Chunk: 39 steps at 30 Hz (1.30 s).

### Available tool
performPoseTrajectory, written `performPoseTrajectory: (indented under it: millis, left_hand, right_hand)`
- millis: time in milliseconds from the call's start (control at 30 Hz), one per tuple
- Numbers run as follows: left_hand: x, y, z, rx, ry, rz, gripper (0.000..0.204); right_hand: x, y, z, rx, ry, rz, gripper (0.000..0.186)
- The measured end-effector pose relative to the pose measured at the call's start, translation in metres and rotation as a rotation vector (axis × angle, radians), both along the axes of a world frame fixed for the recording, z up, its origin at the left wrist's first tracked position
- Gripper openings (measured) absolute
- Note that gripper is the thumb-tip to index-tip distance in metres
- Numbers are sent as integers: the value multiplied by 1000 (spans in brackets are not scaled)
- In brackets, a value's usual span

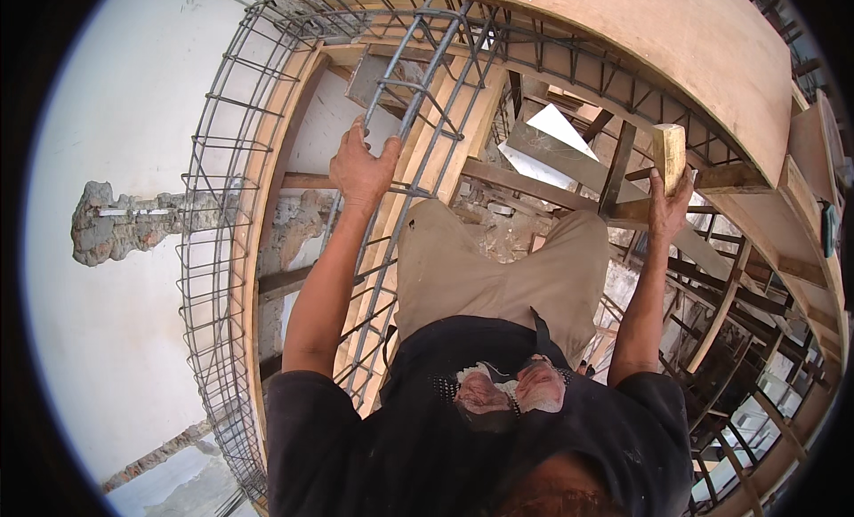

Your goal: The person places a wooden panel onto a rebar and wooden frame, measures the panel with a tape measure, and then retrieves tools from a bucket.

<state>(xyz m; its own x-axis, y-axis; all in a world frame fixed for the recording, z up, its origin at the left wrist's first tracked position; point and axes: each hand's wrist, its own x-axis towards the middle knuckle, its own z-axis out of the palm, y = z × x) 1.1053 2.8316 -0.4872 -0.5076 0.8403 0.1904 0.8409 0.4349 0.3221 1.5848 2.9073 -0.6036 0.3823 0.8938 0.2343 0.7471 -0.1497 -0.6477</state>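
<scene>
At the left, my left hand (363, 165) rests on a grey steel bar of a rebar cage (411, 117), with its fingers curled over the bar and the thumb apart. Stirrups tie the bars of this cage together, and it lies along a plywood form strip (485, 112). On the other side, my right hand (669, 205) grips a short light-coloured wood block (669, 152) from below, holding it upright near a timber crosspiece (734, 177). Part of the block's lower end is hidden behind my fingers.
Another rebar cage (227, 143) curves along the white wall (116, 134), which has a broken patch (98, 223). A curved plywood panel (640, 28) arches over the upper right. Beneath my legs are open gaps, timber braces (618, 170) and rubble (501, 209) far below.
</scene>
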Motion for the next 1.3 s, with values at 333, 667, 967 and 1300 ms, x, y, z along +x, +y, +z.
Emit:
performPoseTrajectory:
  millis: [333, 667, 967, 1300]
  left_hand:
    - [-21, 38, 9, -227, -91, -123, 94]
    - [9, 131, 5, -129, -34, -240, 76]
    - [3, 127, -13, 10, 95, -338, 37]
    - [1, 135, -8, 62, 46, -416, 29]
  right_hand:
    - [-104, -15, 8, -221, 1475, 295, 73]
    - [-225, 64, -192, -655, 1302, 34, 82]
    - [-299, 148, -222, -666, 1488, -101, 76]
    - [-323, 186, -239, -511, 1589, -3, 63]
